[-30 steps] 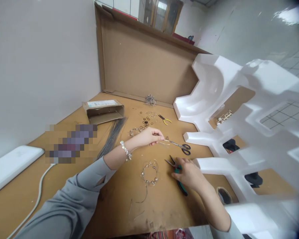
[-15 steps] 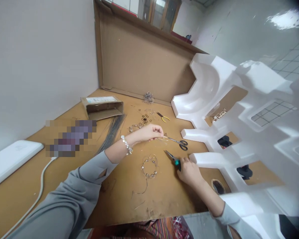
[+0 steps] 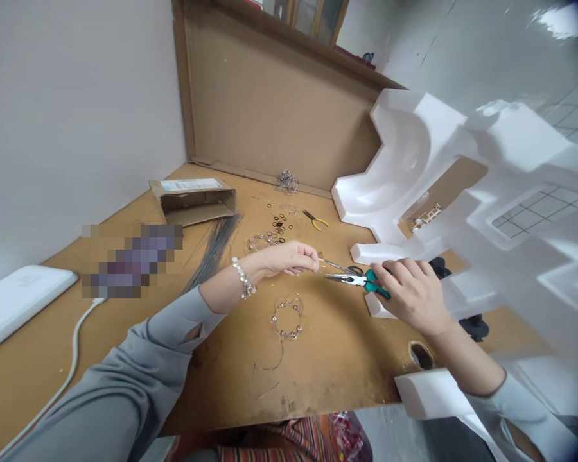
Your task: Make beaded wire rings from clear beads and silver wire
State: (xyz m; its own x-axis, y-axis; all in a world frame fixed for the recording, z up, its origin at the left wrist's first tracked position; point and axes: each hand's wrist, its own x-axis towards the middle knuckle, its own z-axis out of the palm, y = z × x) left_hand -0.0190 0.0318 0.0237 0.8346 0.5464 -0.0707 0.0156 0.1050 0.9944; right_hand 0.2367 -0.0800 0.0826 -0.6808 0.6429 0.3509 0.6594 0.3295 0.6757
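My left hand (image 3: 296, 258) is pinched over the middle of the table, with a bit of thin wire showing at its fingertips. The rest of what it holds is too small to make out. My right hand (image 3: 411, 292) grips green-handled long-nose pliers (image 3: 354, 280), their jaws pointing left close to my left fingertips. Behind the pliers lie scissors (image 3: 337, 265) with dark handles, partly covered. Nearer me, a beaded wire ring (image 3: 287, 321) lies flat with a loose wire tail. A second beaded ring (image 3: 260, 242) sits behind my left wrist.
Small dark rings (image 3: 278, 224) and yellow-handled pliers (image 3: 315, 220) lie farther back, before a tangled wire heap (image 3: 287, 181). Grey wires (image 3: 212, 253) stick out by an open cardboard box (image 3: 197, 202). White foam packing (image 3: 404, 160) stands along the right. A hole (image 3: 421, 355) pierces the table.
My right hand has lifted the green-handled pliers from the table and brought them up beside my left fingertips. My left hand has stayed nearly in place, still pinched.
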